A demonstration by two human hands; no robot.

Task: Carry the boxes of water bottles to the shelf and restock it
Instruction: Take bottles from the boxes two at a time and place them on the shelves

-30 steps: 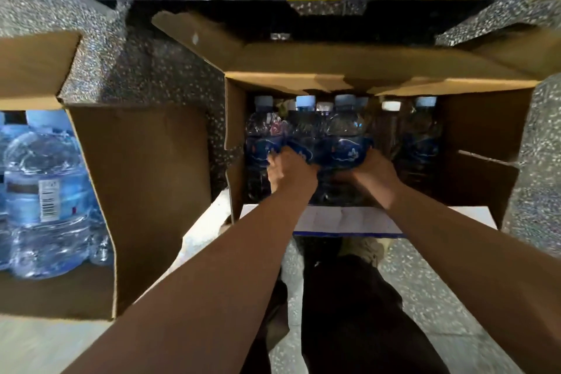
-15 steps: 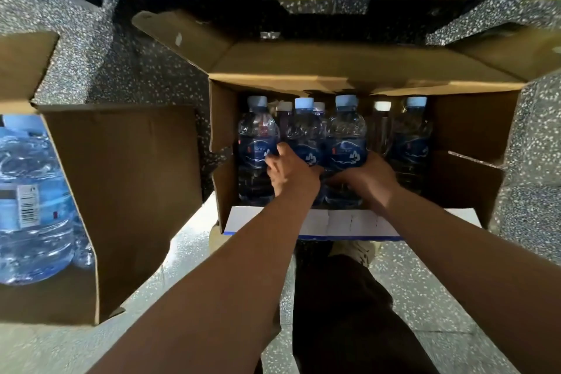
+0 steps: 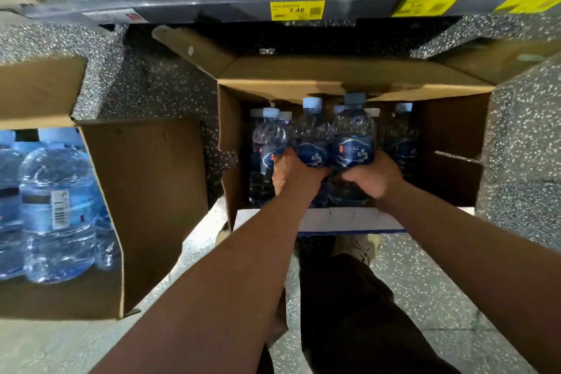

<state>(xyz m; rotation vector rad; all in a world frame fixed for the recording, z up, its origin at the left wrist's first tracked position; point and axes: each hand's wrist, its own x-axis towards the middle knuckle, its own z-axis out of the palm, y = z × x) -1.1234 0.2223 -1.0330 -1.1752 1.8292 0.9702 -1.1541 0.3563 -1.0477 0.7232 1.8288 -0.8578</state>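
Speckled grey floor (image 3: 158,85) on every side, paler and glossier toward the near edge. Stuck along the front lip of the shelf (image 3: 212,7): a yellow price tag (image 3: 297,10) printed 7.48, then a second yellow tag (image 3: 424,6) and a third yellow tag (image 3: 528,2) to its right, both too blurred to read, plus a white-and-red label (image 3: 112,17) further left. Toward the near edge of the floor, dark trousers (image 3: 358,313), with a tan shoe (image 3: 355,247) showing just beyond them.
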